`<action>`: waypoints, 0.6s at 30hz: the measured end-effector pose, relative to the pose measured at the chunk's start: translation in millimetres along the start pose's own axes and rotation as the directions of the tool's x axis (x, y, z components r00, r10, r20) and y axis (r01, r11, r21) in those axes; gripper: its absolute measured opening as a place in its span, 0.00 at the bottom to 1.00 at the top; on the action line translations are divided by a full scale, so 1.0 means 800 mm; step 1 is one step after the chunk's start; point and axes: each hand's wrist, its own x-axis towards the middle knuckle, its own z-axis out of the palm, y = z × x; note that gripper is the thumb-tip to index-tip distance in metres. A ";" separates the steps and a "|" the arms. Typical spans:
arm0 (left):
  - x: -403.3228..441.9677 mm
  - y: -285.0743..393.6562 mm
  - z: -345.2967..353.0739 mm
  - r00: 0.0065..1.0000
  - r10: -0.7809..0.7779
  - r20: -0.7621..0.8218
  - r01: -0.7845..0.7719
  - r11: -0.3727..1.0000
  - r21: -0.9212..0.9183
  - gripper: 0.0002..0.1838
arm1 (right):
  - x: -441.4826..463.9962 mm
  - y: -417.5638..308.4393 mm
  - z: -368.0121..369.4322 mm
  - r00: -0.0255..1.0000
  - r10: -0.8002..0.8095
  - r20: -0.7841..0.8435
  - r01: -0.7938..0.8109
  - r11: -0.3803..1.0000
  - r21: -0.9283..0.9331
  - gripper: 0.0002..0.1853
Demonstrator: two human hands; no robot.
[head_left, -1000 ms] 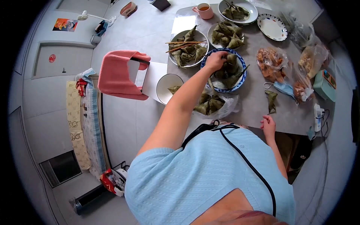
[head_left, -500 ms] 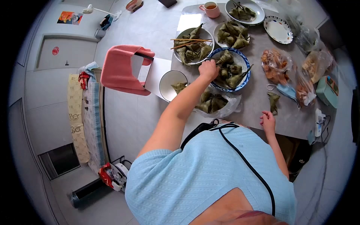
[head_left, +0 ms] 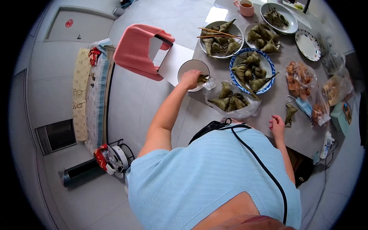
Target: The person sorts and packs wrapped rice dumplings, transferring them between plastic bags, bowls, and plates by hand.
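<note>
My left hand point(head_left: 190, 79) reaches into a white dark-rimmed pot point(head_left: 184, 66), its fingers curled around a leaf-wrapped zongzi point(head_left: 203, 78); the fingertips are partly hidden. Near the table's front edge, my right hand point(head_left: 276, 125) is empty, with loosely bent fingers apart. Just beside it lies a single zongzi point(head_left: 290, 114). A blue-and-white bowl point(head_left: 274, 69) holds several zongzi, one with a leaf tail hanging over the rim. More zongzi sit in a clear plastic bag point(head_left: 251, 109) between the pot and my body.
Two chopsticks point(head_left: 220, 33) lie across another bowl of zongzi point(head_left: 240, 45). Farther back are a pink cup point(head_left: 245, 8), more filled dishes and a patterned plate point(head_left: 308, 45). Bagged food point(head_left: 300, 80), a blue mask point(head_left: 304, 106) and a power strip point(head_left: 327, 144) are at right; a pink-draped chair point(head_left: 132, 51) stands left.
My left hand has moved from the edge of the blue-and-white bowl left into the white pot, onto the zongzi there. My right hand stays near the single zongzi. The view has shifted.
</note>
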 end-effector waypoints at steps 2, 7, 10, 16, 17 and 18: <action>-0.005 0.000 0.017 0.993 0.061 -0.103 -0.050 0.994 0.101 0.24 | 0.003 -0.004 0.003 1.000 -0.002 0.009 0.002 1.000 -0.024 0.12; -0.007 -0.009 0.030 0.976 0.010 -0.217 -0.013 1.000 -0.009 0.18 | 0.004 -0.018 0.010 1.000 -0.011 0.009 0.011 1.000 -0.017 0.12; -0.008 -0.033 0.030 0.930 -0.132 -0.344 0.029 0.957 -0.289 0.17 | 0.003 -0.021 0.010 1.000 -0.012 0.013 0.013 1.000 -0.028 0.12; -0.015 -0.077 0.029 0.933 -0.320 0.163 0.170 -0.004 -0.985 0.16 | 0.004 -0.006 0.010 1.000 -0.018 0.012 0.019 0.999 -0.042 0.12; -0.024 -0.066 0.015 0.927 -0.323 0.193 0.167 -0.106 -0.980 0.15 | 0.004 -0.007 0.010 1.000 -0.021 0.016 0.021 0.999 -0.041 0.12; -0.030 -0.060 0.009 0.926 -0.326 0.190 0.165 -0.105 -0.981 0.15 | 0.002 -0.010 0.011 1.000 -0.015 0.020 0.016 0.999 -0.044 0.12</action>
